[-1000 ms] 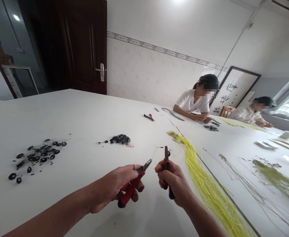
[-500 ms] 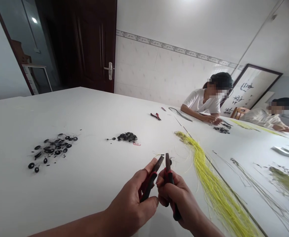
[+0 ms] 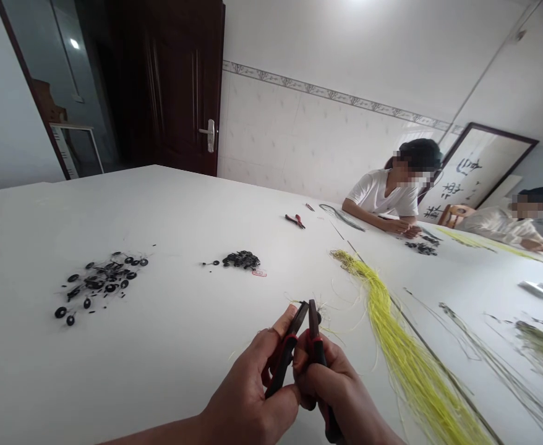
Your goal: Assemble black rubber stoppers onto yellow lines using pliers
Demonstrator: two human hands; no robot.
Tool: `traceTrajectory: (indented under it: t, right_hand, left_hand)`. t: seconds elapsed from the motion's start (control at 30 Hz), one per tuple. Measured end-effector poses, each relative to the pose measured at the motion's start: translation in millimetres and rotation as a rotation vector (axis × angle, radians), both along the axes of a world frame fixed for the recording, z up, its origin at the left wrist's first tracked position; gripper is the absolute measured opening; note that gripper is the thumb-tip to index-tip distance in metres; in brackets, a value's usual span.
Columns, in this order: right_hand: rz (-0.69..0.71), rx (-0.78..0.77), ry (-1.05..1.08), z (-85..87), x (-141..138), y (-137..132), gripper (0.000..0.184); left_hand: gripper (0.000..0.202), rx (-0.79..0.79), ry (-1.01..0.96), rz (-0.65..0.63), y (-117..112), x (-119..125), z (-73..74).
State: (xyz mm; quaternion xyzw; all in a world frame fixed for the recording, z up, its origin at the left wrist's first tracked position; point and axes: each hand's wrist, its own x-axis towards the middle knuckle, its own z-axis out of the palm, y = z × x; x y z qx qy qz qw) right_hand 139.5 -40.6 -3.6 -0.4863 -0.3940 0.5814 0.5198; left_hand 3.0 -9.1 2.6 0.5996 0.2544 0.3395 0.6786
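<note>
My left hand is closed round a pair of red-and-black pliers, thumb laid along the jaws. My right hand grips a second pair of red-handled pliers. Both tools point away from me and their tips nearly meet over the white table, close to a thin yellow strand. Whether the jaws pinch that strand is too small to tell. A long bundle of yellow fibres lies just right of my hands.
Black ring-shaped parts lie scattered at the left, with a smaller heap further in. Spare red pliers rest far off. Two people sit at the far right with their own parts. Greenish fibres spread at right.
My two hands have come together: the left pliers swung from pointing right to pointing away, tips now beside the right pliers. The view shifted slightly left and down.
</note>
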Motion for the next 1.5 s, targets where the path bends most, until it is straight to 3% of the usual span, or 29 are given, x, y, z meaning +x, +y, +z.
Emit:
traceTrajectory:
  t: [0.6,0.8,1.13,1.37,1.5]
  right_hand:
    - [0.019,-0.081,0.085,3.1,-5,-3,0.015]
    - [0.010,-0.117,0.112,0.3,-6,-2,0.015]
    - [0.033,-0.133,0.160,-1.9,-9,-1,0.017]
    - [0.025,-0.168,0.121,-10.4,-4,6,0.020]
    - [0.001,-0.168,0.096,-10.7,-2,8,0.018]
  left_hand:
    - [0.065,-0.200,-0.224,-0.007,-8,6,-6.7]
    - [0.067,-0.178,-0.267,-0.040,-6,8,-9.7]
    - [0.074,-0.147,-0.131,0.033,-9,9,-10.0]
    - [0.086,0.122,0.205,0.111,-3,10,-17.3]
    - [0.080,0.185,0.215,0.119,0,15,-15.8]
